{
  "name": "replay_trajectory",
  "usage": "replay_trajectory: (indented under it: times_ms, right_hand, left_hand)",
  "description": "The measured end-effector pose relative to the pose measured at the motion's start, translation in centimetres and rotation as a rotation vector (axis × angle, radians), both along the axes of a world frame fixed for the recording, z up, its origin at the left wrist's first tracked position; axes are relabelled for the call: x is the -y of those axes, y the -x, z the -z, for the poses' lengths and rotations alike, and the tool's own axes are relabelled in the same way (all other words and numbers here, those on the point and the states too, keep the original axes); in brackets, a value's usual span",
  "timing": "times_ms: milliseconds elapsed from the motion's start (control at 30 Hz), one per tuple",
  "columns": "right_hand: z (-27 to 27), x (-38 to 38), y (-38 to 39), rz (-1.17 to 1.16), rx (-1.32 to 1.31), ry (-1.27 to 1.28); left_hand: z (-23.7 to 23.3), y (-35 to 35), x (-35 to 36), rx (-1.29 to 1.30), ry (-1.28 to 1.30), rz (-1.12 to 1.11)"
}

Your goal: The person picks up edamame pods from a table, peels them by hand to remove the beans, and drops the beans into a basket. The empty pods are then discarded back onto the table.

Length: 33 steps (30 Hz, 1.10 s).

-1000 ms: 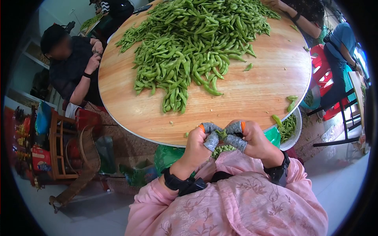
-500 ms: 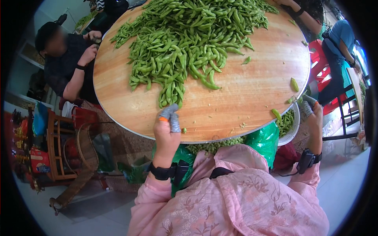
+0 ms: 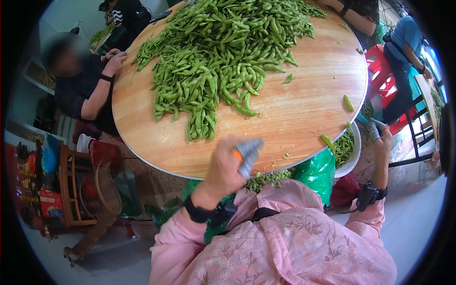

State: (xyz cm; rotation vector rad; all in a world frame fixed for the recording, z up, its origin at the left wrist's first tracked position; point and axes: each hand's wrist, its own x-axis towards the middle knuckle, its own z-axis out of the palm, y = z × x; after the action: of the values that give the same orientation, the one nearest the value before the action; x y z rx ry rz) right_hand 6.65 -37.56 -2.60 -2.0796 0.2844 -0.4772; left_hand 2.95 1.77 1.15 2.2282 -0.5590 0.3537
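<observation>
My left hand (image 3: 228, 166) is above the near edge of the round wooden table (image 3: 294, 114), slightly blurred. Grey tape wraps its thumb and forefinger, which are pressed together and point right; whatever they may hold is hidden. A large heap of green soybean pods (image 3: 228, 42) covers the far and middle table, and its near tip lies just beyond this hand. Out at the right, past the table rim, my right hand (image 3: 381, 142) is beside a white basket (image 3: 354, 159) of pods. Its taped fingers are closed together, and I cannot make out anything between them.
Loose pods (image 3: 348, 103) lie near the table's right rim. Shelled beans (image 3: 268, 180) rest below the near edge, beside green plastic (image 3: 316, 173). One person (image 3: 88, 85) sits at the left; another's arm (image 3: 354, 16) reaches in at top right. Red stools (image 3: 377, 71) stand at right.
My left hand has drawn back from the heap's near tip and swung right toward the table's near edge. My right hand stays beside the basket, slightly lower. The view has shifted a little.
</observation>
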Motion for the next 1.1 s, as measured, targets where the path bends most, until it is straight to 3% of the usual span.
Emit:
replay_trajectory:
  times_ms: [167, 267, 400, 500, 567, 600, 633, 700, 1100]
  right_hand:
    - [-1.7, -6.9, 0.8, -0.265, 0.065, -0.18]
    - [-3.2, -11.3, 1.7, -0.482, -0.062, -0.362]
    - [-3.5, -15.5, 1.9, -0.667, -0.178, -0.416]
    - [-2.9, -17.6, 1.4, -0.745, -0.22, -0.49]
    - [-3.3, -18.6, 1.1, -0.782, -0.236, -0.528]
    - [-3.8, -19.0, 1.0, -0.813, -0.288, -0.637]
    - [-4.1, -19.2, 1.0, -0.843, -0.342, -0.746]
    - [-3.6, -19.3, 0.8, -0.889, -0.414, -0.808]
    - [-4.7, -19.5, 1.7, -0.914, -0.562, -0.983]
  left_hand:
    - [-0.2, -6.7, -1.2, 0.196, -0.564, -0.062]
    - [0.8, -8.3, -0.9, 0.051, -0.722, -0.1]
    - [0.0, -7.9, -0.3, -0.033, -0.804, -0.144]
    - [-0.1, -5.7, -0.1, 0.128, -0.691, -0.103]
    - [0.3, -3.8, 0.3, -0.407, 0.08, -0.06]
    - [-0.2, -2.6, 1.0, -0.501, 0.33, 0.005]
    - [-0.6, -1.7, 1.2, -0.504, 0.331, 0.005]
    - [-0.9, -0.4, 1.4, -0.736, 0.645, 0.06]
    - [-1.0, 1.1, 0.4, -0.815, 0.658, 0.16]
